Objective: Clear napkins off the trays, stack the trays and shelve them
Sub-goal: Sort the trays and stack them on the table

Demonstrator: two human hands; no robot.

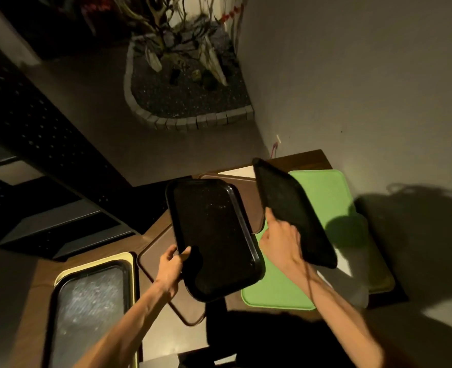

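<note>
- The brown wooden desk carries a flat light-green plastic tray and brown plastic trays.
- The left hand pinches a glossy black rectangular tray by its near edge, held above the desk.
- The right hand curls its fingers round a tilted matte black tray.
- Best levelled and aligned rim to rim before nesting, probably.

A wooden table carries a green tray right of the fingers, a brown tray beneath them, and a black tray at left, seemingly nested in a yellow one.
</note>
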